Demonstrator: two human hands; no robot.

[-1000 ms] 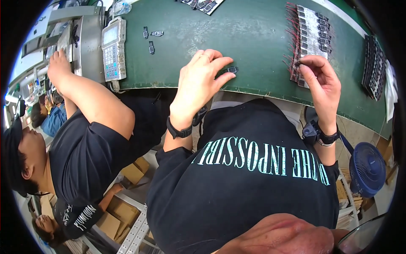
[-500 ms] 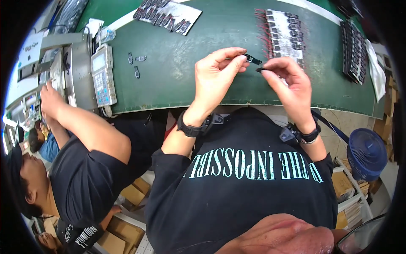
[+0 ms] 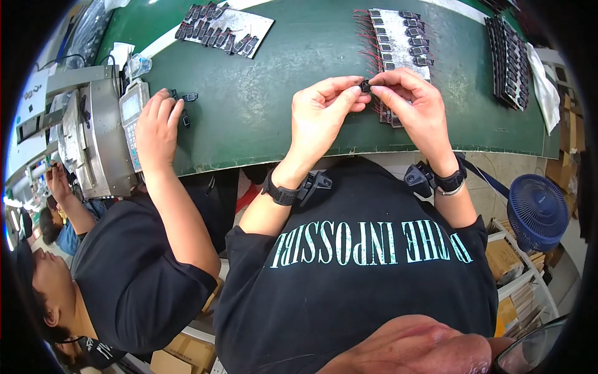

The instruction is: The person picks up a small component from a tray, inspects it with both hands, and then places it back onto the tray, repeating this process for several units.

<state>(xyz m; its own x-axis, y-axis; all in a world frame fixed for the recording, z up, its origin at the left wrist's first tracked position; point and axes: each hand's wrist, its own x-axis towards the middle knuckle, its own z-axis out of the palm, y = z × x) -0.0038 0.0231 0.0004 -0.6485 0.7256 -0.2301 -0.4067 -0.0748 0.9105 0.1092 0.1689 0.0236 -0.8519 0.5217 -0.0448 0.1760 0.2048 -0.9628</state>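
My left hand (image 3: 325, 111) pinches a small black plastic part (image 3: 365, 86) between thumb and fingertips above the green table. Its exact kind is too small to make out. On the part's other side, my right hand (image 3: 411, 103) grips it too, thumb against forefinger, so the two hands almost meet. Just beyond my right hand lies a white board (image 3: 399, 37) carrying rows of small black modules with thin red wires; the hand covers part of its near end.
Another white board (image 3: 254, 28) with black modules lies at the far left, and stacked boards (image 3: 507, 62) stand at the right. A co-worker's hand (image 3: 157, 131) reaches to loose modules (image 3: 186, 118) beside a keypad device (image 3: 132, 115). A blue fan (image 3: 538, 212) stands at lower right.
My hands have come together, with the black pieces formerly apart now meeting between my fingertips. The co-worker's arm has swung right, onto the table by the loose modules.
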